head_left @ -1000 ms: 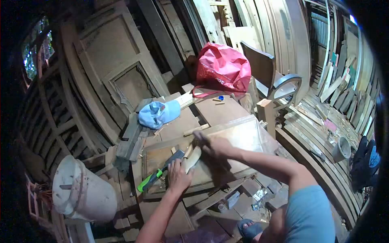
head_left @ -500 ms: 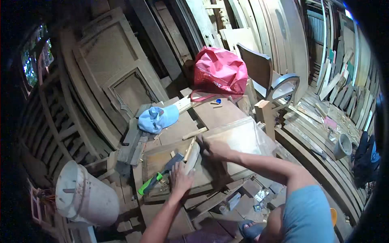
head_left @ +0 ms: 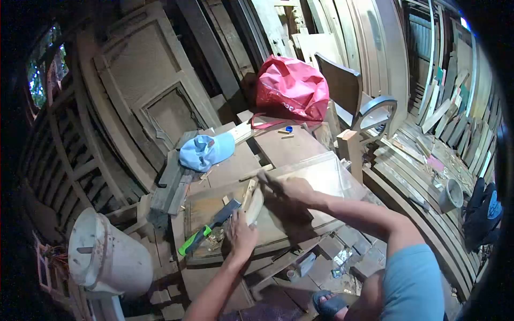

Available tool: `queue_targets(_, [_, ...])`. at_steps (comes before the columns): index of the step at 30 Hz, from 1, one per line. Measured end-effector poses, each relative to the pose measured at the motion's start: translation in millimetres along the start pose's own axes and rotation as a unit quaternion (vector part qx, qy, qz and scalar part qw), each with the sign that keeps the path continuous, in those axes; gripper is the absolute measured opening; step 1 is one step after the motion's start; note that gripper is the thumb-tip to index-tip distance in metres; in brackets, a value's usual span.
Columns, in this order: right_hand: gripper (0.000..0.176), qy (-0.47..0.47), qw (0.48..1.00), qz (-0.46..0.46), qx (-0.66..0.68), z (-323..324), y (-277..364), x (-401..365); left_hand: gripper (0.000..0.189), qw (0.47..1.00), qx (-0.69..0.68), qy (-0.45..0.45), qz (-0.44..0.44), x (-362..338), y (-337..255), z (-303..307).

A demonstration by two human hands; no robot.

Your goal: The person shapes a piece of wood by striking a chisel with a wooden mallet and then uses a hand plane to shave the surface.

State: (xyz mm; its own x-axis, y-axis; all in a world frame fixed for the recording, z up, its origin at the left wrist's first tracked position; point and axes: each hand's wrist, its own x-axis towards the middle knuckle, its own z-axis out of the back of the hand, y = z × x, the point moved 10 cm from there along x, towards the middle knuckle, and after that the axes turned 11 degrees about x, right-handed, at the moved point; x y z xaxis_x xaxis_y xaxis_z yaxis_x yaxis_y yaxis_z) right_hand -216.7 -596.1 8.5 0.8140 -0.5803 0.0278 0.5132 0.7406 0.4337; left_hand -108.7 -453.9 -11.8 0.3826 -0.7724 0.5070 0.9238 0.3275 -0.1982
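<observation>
My left hand [head_left: 242, 234] is closed around the near end of a pale wooden piece [head_left: 256, 206], which stands tilted on a framed wooden panel [head_left: 278, 227]. In my right hand [head_left: 295, 191] is a dark tool that looks like a hammer [head_left: 265, 181], its end close to the top of the pale piece. The fingers wrap its handle, and its full shape is hard to make out. Left of my left hand lies a chisel [head_left: 220, 215] with a green and black handle, among wood shavings. A small wooden stick [head_left: 257, 172] rests at the panel's far edge.
A blue cap [head_left: 206, 152] and a pink bag [head_left: 293, 90] sit beyond the panel. A white bucket [head_left: 115, 257] stands at left. A chair [head_left: 348, 91] and wooden post [head_left: 349, 152] are at right, with stacked planks [head_left: 412, 198]. Wood scraps litter the floor.
My right hand and the hammer-like tool have shifted slightly, the tool's end now higher and more visible. My left hand has closed more around the pale piece. The view has moved a little.
</observation>
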Motion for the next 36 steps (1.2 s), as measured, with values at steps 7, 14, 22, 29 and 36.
queue_targets(7, [0.033,0.146,0.988,0.04,-0.026,-75.0,22.9,1.1,0.039,0.998,0.04,0.017,-0.051,4.6,-12.5,11.3])
queue_targets(14, [0.032,0.003,0.999,0.037,-0.017,-28.0,-0.7,22.1,0.03,0.998,0.001,0.048,-0.051,8.6,-5.9,-0.5])
queue_targets(22, [0.047,-0.046,0.999,0.001,-0.014,-0.1,-10.3,24.9,0.026,0.996,0.023,0.057,-0.069,14.8,-7.1,-4.9])
queue_targets(29, [0.037,0.057,0.989,0.14,-0.007,-88.5,-0.7,14.9,0.03,0.993,0.052,0.078,-0.078,12.3,-12.1,-8.8])
queue_targets(36, [0.059,-0.013,0.995,0.042,0.093,-2.1,30.0,-4.7,0.033,0.993,0.052,0.077,-0.077,8.2,-11.5,-9.8])
